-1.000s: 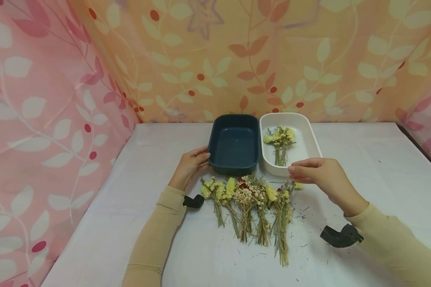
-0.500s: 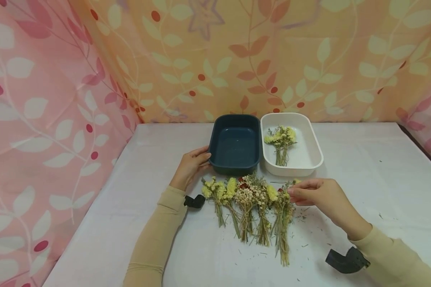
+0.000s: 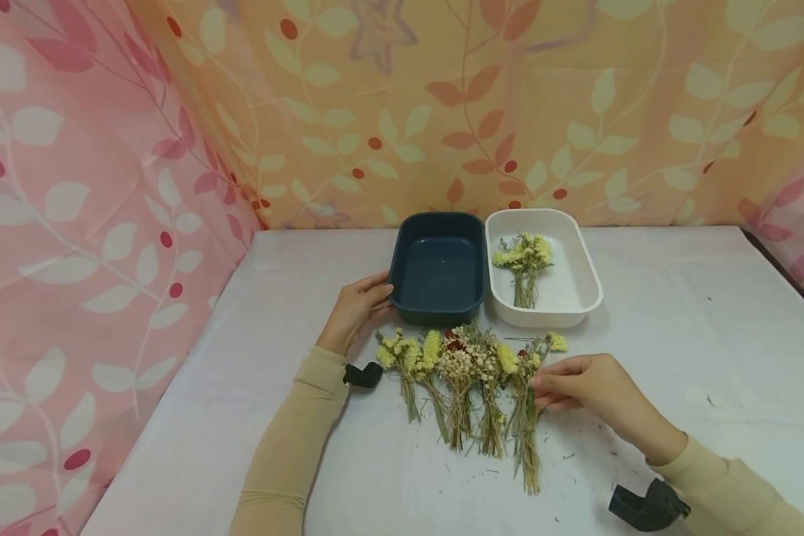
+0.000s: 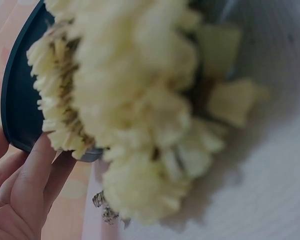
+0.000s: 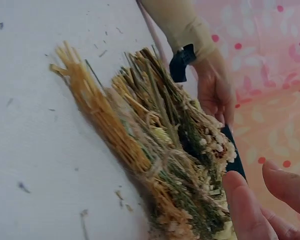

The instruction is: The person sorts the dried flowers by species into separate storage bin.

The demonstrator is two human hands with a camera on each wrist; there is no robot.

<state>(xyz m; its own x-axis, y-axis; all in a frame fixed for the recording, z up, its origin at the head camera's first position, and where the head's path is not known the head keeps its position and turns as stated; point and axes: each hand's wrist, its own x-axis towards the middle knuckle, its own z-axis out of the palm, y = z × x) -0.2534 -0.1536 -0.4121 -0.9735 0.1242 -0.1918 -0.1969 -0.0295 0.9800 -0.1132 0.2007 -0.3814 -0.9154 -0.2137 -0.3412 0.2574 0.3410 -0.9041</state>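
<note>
A row of dried flower bunches [image 3: 461, 365] with tied stems lies on the table, with yellow, cream and a few dark red heads. My left hand [image 3: 353, 313] holds the near left edge of the dark blue bin [image 3: 437, 301]; in the left wrist view its fingers [image 4: 32, 175] lie against the bin's outside, partly behind blurred yellow flowers [image 4: 140, 100]. At the rightmost bunch [image 3: 526, 432], my right hand [image 3: 592, 383] has its fingertips right beside the stems below the heads. The right wrist view shows its thumb and fingers [image 5: 247, 207] parted near the flower heads.
Right of the blue bin stands a white bin [image 3: 569, 298] with a yellow bunch [image 3: 524, 260] lying inside. Stem scraps [image 3: 569, 455] are scattered on the white cloth [image 3: 703, 335]. Patterned curtains [image 3: 442, 112] hang behind the table and at its sides.
My right hand has moved from the white bin's front edge toward me and down to the rightmost bunch, uncovering a yellow flower head. The left hand stays at the blue bin.
</note>
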